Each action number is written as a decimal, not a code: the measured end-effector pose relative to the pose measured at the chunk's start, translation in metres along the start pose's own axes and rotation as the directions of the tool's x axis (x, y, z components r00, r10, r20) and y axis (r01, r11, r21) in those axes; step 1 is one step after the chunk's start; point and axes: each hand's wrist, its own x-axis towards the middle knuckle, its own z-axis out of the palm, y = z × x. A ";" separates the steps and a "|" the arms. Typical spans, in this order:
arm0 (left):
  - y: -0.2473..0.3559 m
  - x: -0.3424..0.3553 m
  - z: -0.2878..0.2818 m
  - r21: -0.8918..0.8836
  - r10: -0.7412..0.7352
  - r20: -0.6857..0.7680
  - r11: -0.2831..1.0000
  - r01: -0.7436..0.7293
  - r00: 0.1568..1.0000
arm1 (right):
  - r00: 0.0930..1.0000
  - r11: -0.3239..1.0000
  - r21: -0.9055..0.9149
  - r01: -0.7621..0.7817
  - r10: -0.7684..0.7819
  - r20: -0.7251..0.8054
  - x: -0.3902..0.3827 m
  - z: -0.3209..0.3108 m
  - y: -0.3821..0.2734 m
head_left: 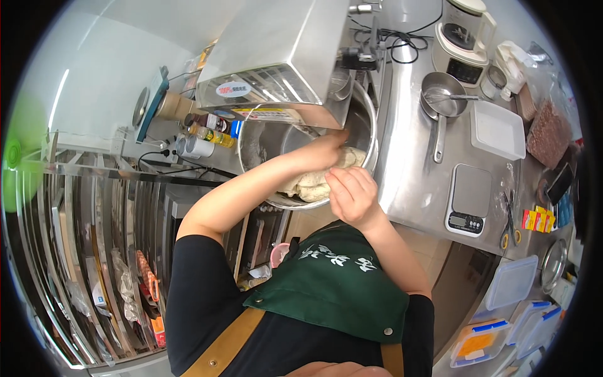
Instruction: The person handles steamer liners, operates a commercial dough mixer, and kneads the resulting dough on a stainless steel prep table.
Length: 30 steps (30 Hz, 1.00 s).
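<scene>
Pale dough (320,182) lies in a large steel mixer bowl (372,122) under a metal mixer head (264,50). My left hand (323,152) reaches across the bowl and rests against the far part of the dough; its fingers are mostly turned away and hidden. At the bowl's near right side, my right hand (353,193) is closed, thumb and fingers pressed together at the dough's edge. Whatever sits between those fingertips is too small to make out. Part of a metal mixing tool (306,131) shows just beyond my left wrist.
On the steel counter to the right are a saucepan (443,94) with a whisk, a white tub (497,131), a digital scale (468,198) and scissors (507,220). Bottles (213,135) stand left of the bowl. A tray rack (94,251) fills the left side.
</scene>
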 end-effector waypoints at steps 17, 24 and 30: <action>-0.077 0.142 0.054 0.192 -0.547 -0.187 0.794 0.576 0.816 | 0.999 0.996 0.076 0.049 -0.048 -0.023 -0.006 -0.009 0.011; -0.093 0.142 0.067 0.252 -0.452 -0.303 0.811 0.528 0.839 | 0.997 0.995 0.071 0.071 -0.071 0.001 -0.004 -0.010 0.012; -0.120 0.144 0.066 -0.068 -0.175 -0.258 0.984 0.163 0.950 | 0.997 0.994 0.088 0.067 -0.069 0.018 -0.003 -0.011 0.011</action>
